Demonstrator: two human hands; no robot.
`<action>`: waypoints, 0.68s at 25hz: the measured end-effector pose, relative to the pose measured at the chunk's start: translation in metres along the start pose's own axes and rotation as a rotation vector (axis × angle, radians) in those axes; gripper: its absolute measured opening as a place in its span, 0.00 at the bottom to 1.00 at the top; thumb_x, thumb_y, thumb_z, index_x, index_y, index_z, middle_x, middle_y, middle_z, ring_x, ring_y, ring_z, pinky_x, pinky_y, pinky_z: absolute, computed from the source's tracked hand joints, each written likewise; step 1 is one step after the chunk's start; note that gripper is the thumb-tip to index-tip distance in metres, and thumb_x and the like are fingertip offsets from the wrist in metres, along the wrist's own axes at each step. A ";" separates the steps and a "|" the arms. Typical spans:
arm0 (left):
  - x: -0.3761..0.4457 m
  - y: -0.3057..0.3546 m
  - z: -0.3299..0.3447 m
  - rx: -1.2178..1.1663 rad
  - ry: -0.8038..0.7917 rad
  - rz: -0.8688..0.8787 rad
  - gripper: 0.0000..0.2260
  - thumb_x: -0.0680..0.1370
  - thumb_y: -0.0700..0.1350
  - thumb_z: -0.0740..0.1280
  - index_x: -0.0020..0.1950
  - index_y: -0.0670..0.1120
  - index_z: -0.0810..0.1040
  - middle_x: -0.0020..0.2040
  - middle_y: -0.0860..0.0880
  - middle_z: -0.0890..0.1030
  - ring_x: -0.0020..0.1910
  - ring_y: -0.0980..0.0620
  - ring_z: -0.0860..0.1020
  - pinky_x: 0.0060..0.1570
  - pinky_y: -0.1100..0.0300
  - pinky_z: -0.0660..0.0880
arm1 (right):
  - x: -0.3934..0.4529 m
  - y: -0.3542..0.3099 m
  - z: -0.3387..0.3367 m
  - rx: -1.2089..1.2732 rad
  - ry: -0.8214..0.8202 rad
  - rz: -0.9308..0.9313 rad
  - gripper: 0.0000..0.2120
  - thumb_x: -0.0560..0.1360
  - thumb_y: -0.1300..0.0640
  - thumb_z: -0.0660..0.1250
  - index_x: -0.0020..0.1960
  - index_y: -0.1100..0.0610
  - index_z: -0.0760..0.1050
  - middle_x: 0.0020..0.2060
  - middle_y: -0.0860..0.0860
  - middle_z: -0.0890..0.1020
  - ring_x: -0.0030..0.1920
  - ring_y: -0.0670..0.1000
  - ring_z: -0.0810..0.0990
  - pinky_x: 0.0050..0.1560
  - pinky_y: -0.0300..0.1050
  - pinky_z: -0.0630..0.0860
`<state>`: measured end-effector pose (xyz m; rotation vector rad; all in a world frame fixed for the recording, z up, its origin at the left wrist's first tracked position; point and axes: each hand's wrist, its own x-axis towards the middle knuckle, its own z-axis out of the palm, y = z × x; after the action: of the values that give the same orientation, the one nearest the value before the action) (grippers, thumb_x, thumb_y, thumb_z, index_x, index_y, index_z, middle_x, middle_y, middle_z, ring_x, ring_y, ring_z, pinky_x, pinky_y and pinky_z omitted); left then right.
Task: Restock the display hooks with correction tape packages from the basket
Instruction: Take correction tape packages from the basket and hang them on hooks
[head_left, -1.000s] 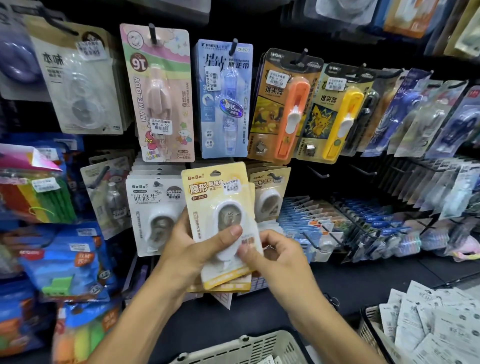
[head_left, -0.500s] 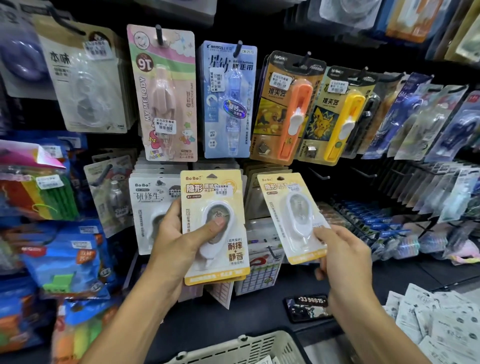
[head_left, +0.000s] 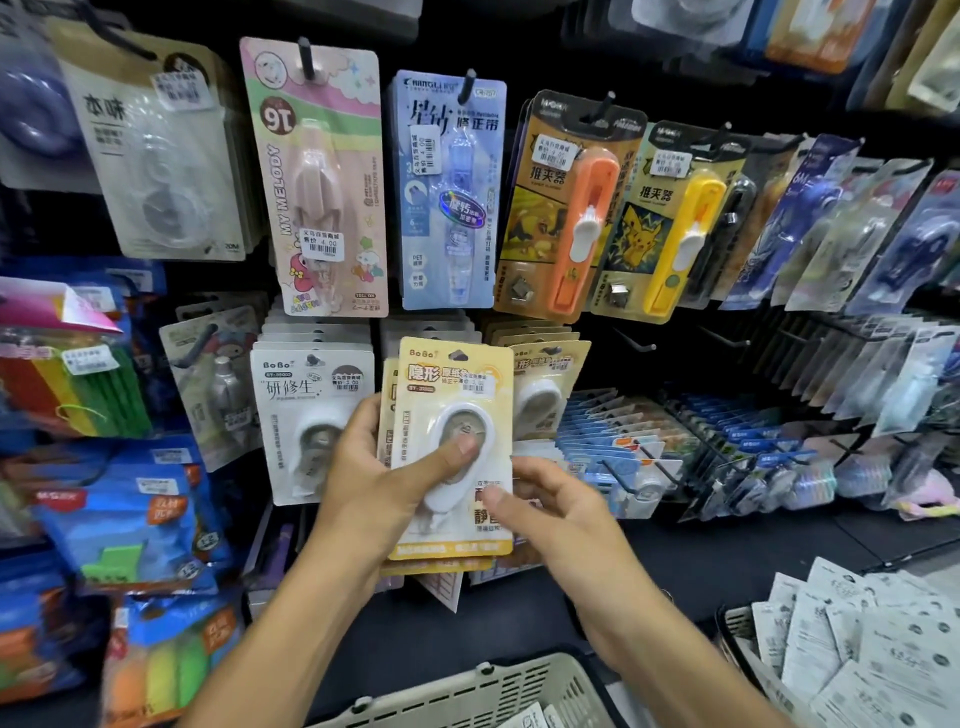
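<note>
Black pegboard (head_left: 675, 364) fills the background, its hooks hung with stationery cards above a dark shelf (head_left: 727, 561). At far left hang blue packs (head_left: 130, 514) and a pack of coloured strips (head_left: 78, 395). Higher up, a pink card (head_left: 324, 176) and a blue card (head_left: 449, 192) hang side by side, each on its own hook. Below the pink one hangs a stack of white tape cards (head_left: 306, 410). The left hand (head_left: 379, 478) grips a small stack of yellow tape packs (head_left: 452, 452), held upright in front of the board: its thumb presses on the white oval blister of the front pack, and its fingers curl behind the stack's left edge. The right hand (head_left: 556, 504) is at the stack's lower right edge, its thumb against the front pack's face and its fingers loosely curled beside it; whether they pinch the card cannot be told. Just behind and right of the stack, more yellow packs (head_left: 545, 384) hang on a hook. Above them hang an orange tool card (head_left: 571, 208) and a yellow one (head_left: 670, 223). Farther right, rows of blue-packaged goods (head_left: 753, 436) slant away. At bottom centre the rim of a beige basket (head_left: 467, 691) shows, and at bottom right white cards (head_left: 857, 649) lie piled in another basket.
</note>
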<state>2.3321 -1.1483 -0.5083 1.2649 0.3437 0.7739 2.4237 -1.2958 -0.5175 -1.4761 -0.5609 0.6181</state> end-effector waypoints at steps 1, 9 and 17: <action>0.000 -0.001 0.001 0.011 -0.018 -0.008 0.31 0.59 0.49 0.86 0.59 0.52 0.78 0.52 0.51 0.88 0.50 0.50 0.87 0.43 0.56 0.84 | 0.002 0.000 0.004 -0.027 0.029 -0.031 0.06 0.76 0.58 0.74 0.53 0.54 0.82 0.45 0.56 0.86 0.42 0.51 0.85 0.40 0.42 0.79; 0.005 0.004 -0.008 -0.024 0.007 -0.014 0.14 0.78 0.40 0.69 0.63 0.49 0.79 0.55 0.52 0.87 0.54 0.53 0.85 0.46 0.64 0.81 | 0.016 -0.004 -0.022 0.104 0.371 -0.036 0.02 0.81 0.61 0.67 0.49 0.57 0.75 0.32 0.48 0.84 0.27 0.48 0.77 0.23 0.42 0.73; 0.006 0.006 -0.008 -0.048 0.065 -0.037 0.12 0.81 0.36 0.66 0.62 0.47 0.79 0.53 0.49 0.88 0.48 0.52 0.87 0.38 0.64 0.81 | 0.016 0.001 -0.045 0.022 0.627 -0.161 0.10 0.79 0.59 0.68 0.45 0.44 0.76 0.31 0.50 0.80 0.21 0.46 0.68 0.21 0.38 0.67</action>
<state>2.3292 -1.1382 -0.5039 1.1872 0.3973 0.7886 2.4659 -1.3174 -0.5201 -1.4875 -0.1762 0.0181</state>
